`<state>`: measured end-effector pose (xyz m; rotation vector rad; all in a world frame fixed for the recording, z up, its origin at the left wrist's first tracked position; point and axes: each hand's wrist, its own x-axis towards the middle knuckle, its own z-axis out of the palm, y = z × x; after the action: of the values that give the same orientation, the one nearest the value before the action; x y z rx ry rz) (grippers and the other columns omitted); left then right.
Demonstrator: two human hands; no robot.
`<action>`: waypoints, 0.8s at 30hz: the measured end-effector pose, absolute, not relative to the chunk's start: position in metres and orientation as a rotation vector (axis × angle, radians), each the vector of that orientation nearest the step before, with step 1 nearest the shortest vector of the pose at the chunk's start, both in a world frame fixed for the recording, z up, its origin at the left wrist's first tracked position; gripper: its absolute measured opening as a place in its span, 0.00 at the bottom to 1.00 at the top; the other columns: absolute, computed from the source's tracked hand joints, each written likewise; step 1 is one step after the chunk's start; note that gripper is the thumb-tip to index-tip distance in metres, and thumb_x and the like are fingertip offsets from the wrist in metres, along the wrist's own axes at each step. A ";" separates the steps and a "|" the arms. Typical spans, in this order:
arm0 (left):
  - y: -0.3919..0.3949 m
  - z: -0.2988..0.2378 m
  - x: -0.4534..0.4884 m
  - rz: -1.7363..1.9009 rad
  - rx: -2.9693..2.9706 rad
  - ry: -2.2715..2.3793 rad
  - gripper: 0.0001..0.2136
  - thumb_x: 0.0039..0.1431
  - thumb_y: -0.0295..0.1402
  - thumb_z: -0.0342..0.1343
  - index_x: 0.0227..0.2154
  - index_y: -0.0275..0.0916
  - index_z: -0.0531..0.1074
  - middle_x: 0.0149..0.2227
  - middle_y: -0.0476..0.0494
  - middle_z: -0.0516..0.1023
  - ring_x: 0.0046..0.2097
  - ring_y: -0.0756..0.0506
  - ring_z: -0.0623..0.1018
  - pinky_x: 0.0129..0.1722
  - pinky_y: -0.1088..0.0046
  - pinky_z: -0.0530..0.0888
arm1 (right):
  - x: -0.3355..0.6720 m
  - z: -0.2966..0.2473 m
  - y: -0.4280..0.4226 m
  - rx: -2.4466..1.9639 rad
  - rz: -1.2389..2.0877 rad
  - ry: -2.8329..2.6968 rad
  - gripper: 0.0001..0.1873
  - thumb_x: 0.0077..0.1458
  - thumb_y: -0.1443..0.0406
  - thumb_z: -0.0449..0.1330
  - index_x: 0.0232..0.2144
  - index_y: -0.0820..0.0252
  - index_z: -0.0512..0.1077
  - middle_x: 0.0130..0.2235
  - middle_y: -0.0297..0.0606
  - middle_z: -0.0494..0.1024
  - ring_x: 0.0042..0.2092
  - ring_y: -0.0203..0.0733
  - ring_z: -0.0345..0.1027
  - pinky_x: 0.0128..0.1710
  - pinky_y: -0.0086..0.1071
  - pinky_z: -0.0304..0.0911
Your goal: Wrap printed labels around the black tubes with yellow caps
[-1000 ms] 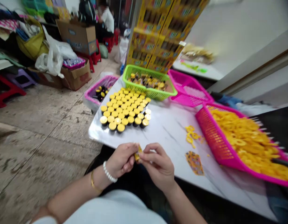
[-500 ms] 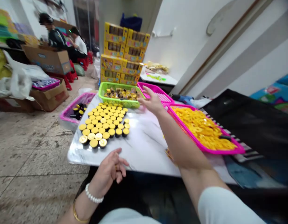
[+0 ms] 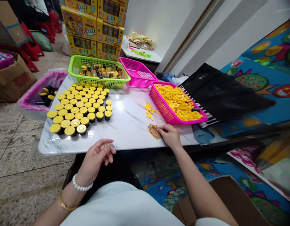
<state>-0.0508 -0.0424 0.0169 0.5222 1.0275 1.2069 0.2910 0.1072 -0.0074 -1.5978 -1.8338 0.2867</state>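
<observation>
My right hand (image 3: 170, 135) is at the table's front right, thumb and fingers pinched on the edge of a small stack of colourful printed labels (image 3: 154, 131). Over the front edge of the table hovers my left hand (image 3: 99, 154), fingers loosely curled and apart, with nothing in it. Beyond it, rows of black tubs with yellow lids (image 3: 74, 110) stand upright on the left half of the white table (image 3: 128, 125). A few yellow plastic rings with stems (image 3: 149, 110) lie just past the labels.
A pink basket (image 3: 166, 113) heaped with yellow ring pieces is at the right. At the back are a green basket (image 3: 97, 81) of wrapped tubs and another pink basket (image 3: 137, 72). Stacked yellow boxes (image 3: 95, 31) rise behind. A lined pink bin (image 3: 39, 103) stands left.
My right hand has come back from beside the green basket to the labels at the front and pinched them. My left hand stays near the table edge. The view has turned down and right.
</observation>
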 end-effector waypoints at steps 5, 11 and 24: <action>-0.043 0.028 -0.044 1.255 0.454 1.080 0.22 0.45 0.46 0.72 0.36 0.34 0.75 0.24 0.48 0.76 0.22 0.54 0.70 0.18 0.81 0.63 | 0.265 0.011 0.100 -1.478 0.220 -1.727 0.11 0.52 0.57 0.65 0.29 0.56 0.82 0.32 0.39 0.80 0.34 0.42 0.73 0.33 0.35 0.68; -0.045 0.029 -0.039 1.336 0.669 1.185 0.19 0.48 0.45 0.70 0.36 0.34 0.78 0.30 0.44 0.79 0.28 0.52 0.73 0.24 0.79 0.67 | 0.155 0.035 0.040 -0.912 0.503 -1.999 0.06 0.60 0.64 0.63 0.34 0.50 0.82 0.35 0.37 0.84 0.36 0.42 0.78 0.38 0.37 0.74; -0.072 0.014 -0.071 1.559 0.975 1.503 0.05 0.55 0.32 0.64 0.27 0.38 0.83 0.34 0.42 0.80 0.38 0.45 0.78 0.42 0.69 0.74 | 0.081 0.011 -0.001 -1.050 1.585 -1.720 0.22 0.52 0.52 0.68 0.43 0.59 0.77 0.38 0.43 0.82 0.32 0.41 0.77 0.22 0.28 0.70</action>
<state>-0.0714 -0.0719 0.0137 0.9749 1.5028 1.5591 0.0811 -0.0014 0.0107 -1.0501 -1.7204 1.5854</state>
